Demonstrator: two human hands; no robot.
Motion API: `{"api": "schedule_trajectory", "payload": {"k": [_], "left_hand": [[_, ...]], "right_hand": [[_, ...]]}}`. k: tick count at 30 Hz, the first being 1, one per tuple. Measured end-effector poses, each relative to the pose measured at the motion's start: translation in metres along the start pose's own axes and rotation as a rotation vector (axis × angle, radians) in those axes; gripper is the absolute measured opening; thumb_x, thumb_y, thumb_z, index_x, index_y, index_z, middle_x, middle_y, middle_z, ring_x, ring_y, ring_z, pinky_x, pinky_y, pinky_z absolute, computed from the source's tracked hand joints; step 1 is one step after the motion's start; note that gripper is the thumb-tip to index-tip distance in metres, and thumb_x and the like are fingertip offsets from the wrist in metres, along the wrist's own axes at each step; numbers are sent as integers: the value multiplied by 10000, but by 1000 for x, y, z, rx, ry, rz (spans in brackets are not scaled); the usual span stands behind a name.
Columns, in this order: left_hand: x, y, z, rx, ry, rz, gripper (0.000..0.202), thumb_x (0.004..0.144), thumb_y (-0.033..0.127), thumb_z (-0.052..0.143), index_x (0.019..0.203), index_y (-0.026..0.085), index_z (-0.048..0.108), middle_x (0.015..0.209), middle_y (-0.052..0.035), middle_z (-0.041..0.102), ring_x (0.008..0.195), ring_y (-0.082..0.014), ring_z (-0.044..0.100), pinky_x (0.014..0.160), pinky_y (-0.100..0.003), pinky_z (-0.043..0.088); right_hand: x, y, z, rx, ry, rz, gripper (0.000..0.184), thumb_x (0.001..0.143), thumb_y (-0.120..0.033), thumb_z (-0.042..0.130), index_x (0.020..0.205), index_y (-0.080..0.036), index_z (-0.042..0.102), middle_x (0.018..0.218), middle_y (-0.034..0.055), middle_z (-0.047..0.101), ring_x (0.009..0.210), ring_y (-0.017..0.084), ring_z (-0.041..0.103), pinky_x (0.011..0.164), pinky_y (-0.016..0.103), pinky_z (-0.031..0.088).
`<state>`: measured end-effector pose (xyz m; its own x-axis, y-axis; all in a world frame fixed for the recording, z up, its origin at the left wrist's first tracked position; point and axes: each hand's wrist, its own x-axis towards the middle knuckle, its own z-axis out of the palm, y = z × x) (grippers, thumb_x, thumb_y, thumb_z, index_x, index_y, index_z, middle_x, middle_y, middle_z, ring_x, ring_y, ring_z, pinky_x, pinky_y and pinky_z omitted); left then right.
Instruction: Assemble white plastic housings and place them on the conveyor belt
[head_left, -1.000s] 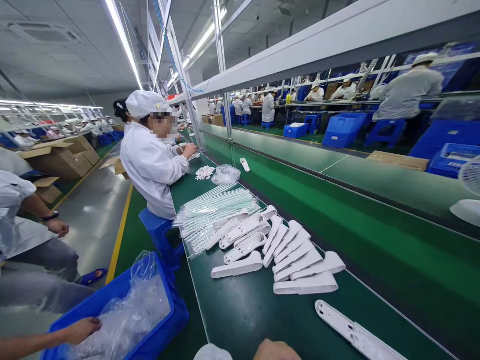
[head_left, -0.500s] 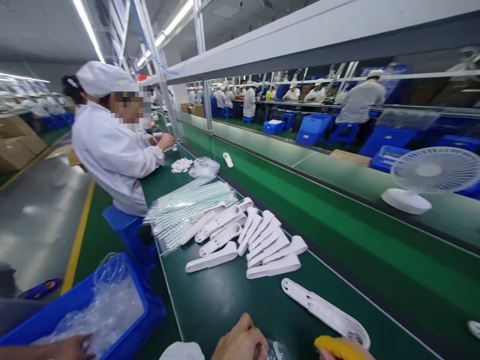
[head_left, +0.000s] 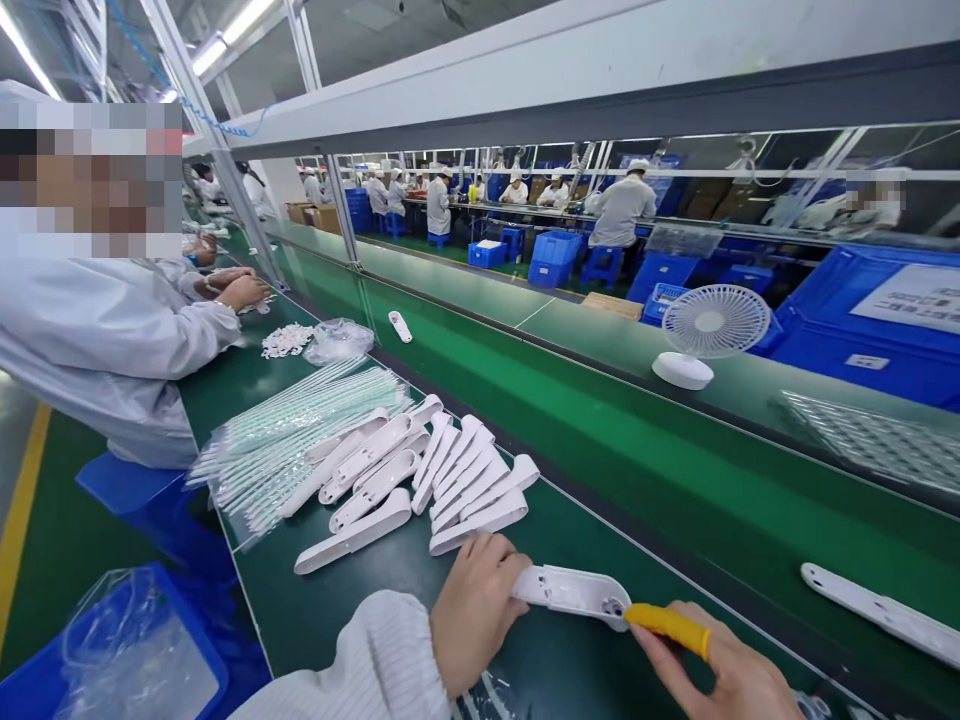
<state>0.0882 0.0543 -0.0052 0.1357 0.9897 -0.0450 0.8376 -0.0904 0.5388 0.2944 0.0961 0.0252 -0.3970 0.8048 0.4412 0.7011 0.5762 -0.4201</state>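
Observation:
My left hand [head_left: 472,612] is closed on the near end of a long white plastic housing [head_left: 574,592] that lies on the green bench mat [head_left: 360,600]. My right hand [head_left: 724,670] grips a yellow-handled screwdriver [head_left: 667,625], whose tip touches the housing's right end. Just beyond my left hand lies a fanned pile of white plastic housings [head_left: 442,475]. Left of that pile is a heap of clear bagged parts [head_left: 285,445].
A co-worker in white [head_left: 105,340] sits at the left on a blue stool [head_left: 127,485]. A blue bin with plastic film [head_left: 112,650] stands lower left. On the green conveyor belt [head_left: 600,440] lie single white housings [head_left: 881,615]. A white fan [head_left: 705,335] stands behind.
The view has swung right and down. My left hand has taken hold of the single white housing, and my right hand has brought the yellow screwdriver's tip to its end.

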Motion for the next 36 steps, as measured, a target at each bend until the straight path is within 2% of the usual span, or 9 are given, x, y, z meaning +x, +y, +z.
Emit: {"api": "schedule_trajectory", "payload": {"k": [3, 6, 10, 15, 25, 28, 32, 34, 36], "left_hand": [[-15, -2, -11, -236, -2, -88, 349, 711, 92, 619, 1016, 224, 510, 1022, -18, 536, 873, -169, 543, 720, -262, 455], [-28, 0, -19, -437, -13, -184, 342, 697, 66, 593, 984, 239, 528, 1029, -13, 520, 897, -175, 542, 720, -259, 442], [-40, 3, -22, -471, -52, -223, 339, 693, 59, 573, 973, 248, 544, 1029, -10, 510, 918, -178, 536, 727, -256, 441], [-48, 4, -20, -486, -51, -231, 359, 695, 60, 560, 995, 257, 540, 1039, -11, 503, 923, -176, 531, 719, -244, 444], [-54, 6, -20, -523, -102, -290, 352, 705, 84, 552, 993, 286, 541, 1066, -11, 508, 948, -192, 521, 716, -254, 458], [-53, 5, -20, -527, -112, -286, 363, 706, 88, 551, 1005, 292, 531, 1072, -8, 504, 953, -188, 518, 727, -251, 461], [-52, 6, -18, -505, -121, -292, 311, 710, 90, 528, 964, 269, 538, 1051, -18, 497, 931, -196, 524, 758, -282, 451], [-53, 5, -16, -504, -118, -293, 315, 704, 92, 529, 970, 260, 532, 1046, -26, 492, 932, -199, 521, 765, -282, 445], [-54, 2, -12, -496, -123, -282, 348, 688, 83, 535, 988, 260, 525, 1046, -33, 489, 938, -204, 517, 759, -279, 442]], "right_hand": [[-7, 7, 5, -56, -82, 43, 640, 771, -687, 261, 528, -229, 636, 575, 72, 674, 453, 192, 628, 340, 228, 496], [-12, 7, 17, -66, -183, 90, 597, 773, -658, 291, 473, -241, 595, 450, 37, 615, 344, 164, 557, 301, 236, 442], [-16, 1, 37, -209, -305, 17, 512, 825, -439, 323, 375, -241, 469, 303, -5, 454, 255, 141, 441, 275, 240, 302], [-13, -3, 47, -256, -462, -54, 367, 785, -264, 384, 445, -225, 516, 401, 7, 539, 330, 159, 501, 323, 240, 295], [-19, 9, 33, -70, -511, -142, 341, 820, -272, 365, 559, -243, 583, 496, -12, 606, 369, 144, 535, 336, 229, 347], [-19, 9, 28, -45, -397, -101, 425, 859, -313, 299, 507, -236, 525, 442, -16, 542, 345, 132, 498, 347, 228, 372], [-21, 5, 28, 33, -351, -105, 196, 787, -361, 508, 909, -227, 580, 869, 43, 637, 726, 177, 616, 597, 262, 517], [-24, 4, 30, 57, -392, -121, 335, 769, -282, 549, 1098, -248, 499, 1038, 55, 599, 908, 191, 582, 729, 298, 514], [-27, 3, 32, 82, -423, -105, 339, 790, -205, 513, 1121, -265, 472, 1041, 45, 594, 940, 180, 567, 770, 307, 501]]}}
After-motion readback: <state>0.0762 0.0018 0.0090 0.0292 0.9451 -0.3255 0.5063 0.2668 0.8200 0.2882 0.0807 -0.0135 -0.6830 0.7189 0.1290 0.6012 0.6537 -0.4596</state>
